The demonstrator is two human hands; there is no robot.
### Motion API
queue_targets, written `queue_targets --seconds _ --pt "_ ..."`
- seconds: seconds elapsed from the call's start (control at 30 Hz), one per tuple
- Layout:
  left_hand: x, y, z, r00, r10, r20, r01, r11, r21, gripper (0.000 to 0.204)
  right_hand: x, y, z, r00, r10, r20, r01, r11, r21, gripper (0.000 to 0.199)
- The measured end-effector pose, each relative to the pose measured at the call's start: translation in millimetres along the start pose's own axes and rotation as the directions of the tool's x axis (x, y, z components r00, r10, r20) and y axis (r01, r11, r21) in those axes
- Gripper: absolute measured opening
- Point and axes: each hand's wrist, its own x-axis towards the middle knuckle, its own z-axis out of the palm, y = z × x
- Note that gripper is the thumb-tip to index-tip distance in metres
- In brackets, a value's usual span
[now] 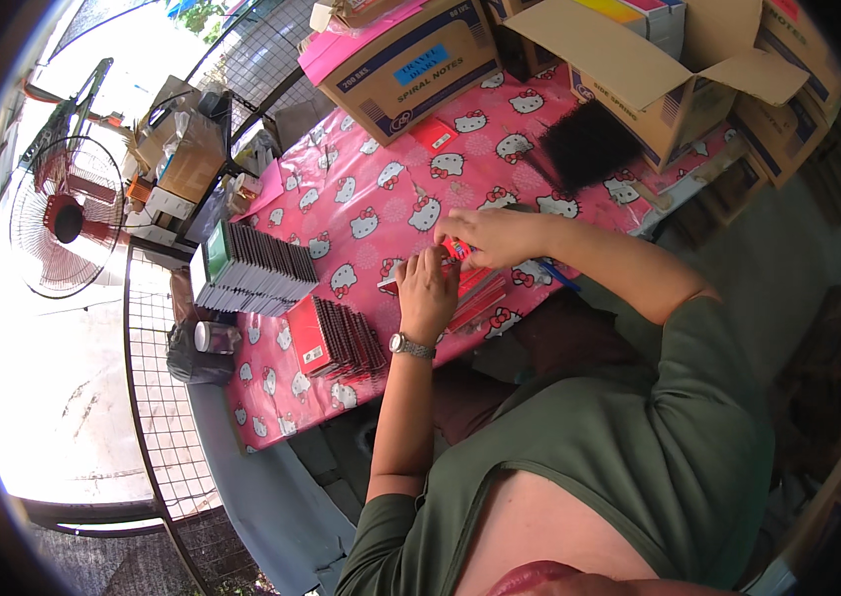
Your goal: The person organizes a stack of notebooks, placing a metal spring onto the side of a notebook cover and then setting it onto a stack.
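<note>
Here both hands meet over a table spread with a pink cartoon-cat tablecloth (371, 189), a little right of the picture's centre. The left hand (427, 291), a wristwatch (410, 346) on its wrist, has its fingers curled down onto a small red notebook (468, 283) that lies on the cloth beneath it. The right hand (493, 236), at one o'clock from the left and almost touching it, pinches a small red piece (457, 248) at its fingertips; what exactly that piece is I cannot tell. At eight o'clock from the left hand stands a row of red notebooks (336, 338) packed on edge, and further out at nine to ten o'clock a longer row of dark-edged notebooks with a green cover (256, 268) at its near end. A black bundle of spiral bindings (587, 144) lies at one o'clock from the hands, beside an open cardboard box (659, 79). Another cardboard box (410, 65) with a pink sheet on top sits at twelve o'clock. Off the table's edge at nine o'clock stands a red electric fan (68, 219), and a small jar (214, 336) rests near the wire grid at eight o'clock.
</note>
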Motion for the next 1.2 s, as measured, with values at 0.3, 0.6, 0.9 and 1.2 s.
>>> queue_targets --seconds 0.3,0.6,0.9,1.2 --pt "19 10 -4 0.997 0.071 0.039 -0.068 0.995 -0.071 0.017 -54 201 20 0.821 0.247 0.515 -0.160 0.965 -0.209 0.045" --pt "-7 -13 -6 0.999 0.049 0.003 -0.048 0.979 -0.197 0.017 -73 138 50 0.912 0.361 0.194 -0.262 0.878 -0.401 0.043" --pt "-27 -21 3 0.978 -0.153 -0.142 0.149 0.988 -0.038 0.026 19 65 -3 0.892 -0.071 0.446 -0.440 0.082 0.894 0.044" --pt "-2 -18 3 0.990 -0.061 -0.128 0.038 0.984 -0.175 0.027 15 67 -13 0.838 0.141 0.527 -0.504 0.571 0.648 0.044"
